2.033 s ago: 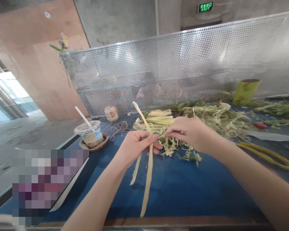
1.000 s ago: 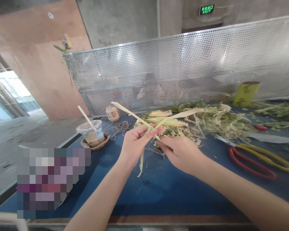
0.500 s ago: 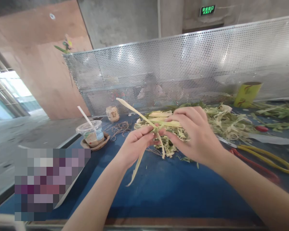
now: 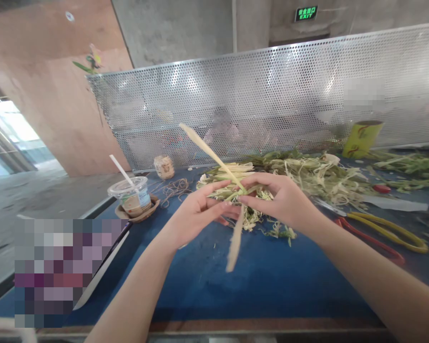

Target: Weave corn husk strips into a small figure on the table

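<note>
A pale yellow-green plant strip (image 4: pixel 210 151) stands up at a slant, pinched at its lower part between the thumb and fingers of my right hand (image 4: pixel 277 197). A second end of pale strip (image 4: pixel 236 245) hangs below the fingers, and a short green piece juts left at the pinch. My left hand (image 4: pixel 196 212) is beside it, thumb and index finger apart, with the other fingertips behind the hanging end. Whether those fingertips touch it is hard to see. Just behind both hands lies a pile of pale strips and shredded plant bits (image 4: pixel 252 221).
Scissors with yellow and red handles (image 4: pixel 389 228) lie at the right, near a plant heap (image 4: pixel 318 176) and a yellow tube (image 4: pixel 362 138). At left are a lidded drink cup (image 4: pixel 134 197), tangled twine (image 4: pixel 175 190) and a small jar (image 4: pixel 163 166). A perforated metal panel (image 4: pixel 186 105) stands behind.
My left fingers have loosened from the strip's crossing and spread apart. My right hand has moved left and closed on that spot. The hanging end has swung right and the upper end has risen.
</note>
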